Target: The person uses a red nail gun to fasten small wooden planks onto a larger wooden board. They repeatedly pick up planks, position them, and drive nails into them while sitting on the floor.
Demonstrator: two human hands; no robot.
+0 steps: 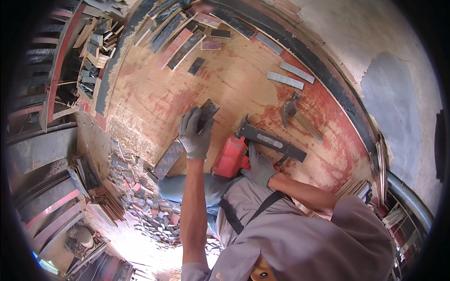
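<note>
Nail gun (230,158), red-bodied with a long black magazine (269,139), sits at the near side of the bench (234,86), right in front of me, the magazine slanting away to the right. My gloved right hand (261,167) has it, the fingers curled closed around a part that the hand itself mostly hides. To the left, my gloved left hand (193,136) has a short dark wooden piece (209,110) pinched between thumb and fingers, parted only as wide as the piece; I cannot tell whether its underside touches the bench. Nearer me on that side is a larger dark board (169,160). Beyond the magazine, to the right, rests a claw hammer (302,117), with pale grey strips (285,80) farther off. Loose boards (186,49) cluster toward the far side, and small blocks (157,218) lie heaped at the lower left.
</note>
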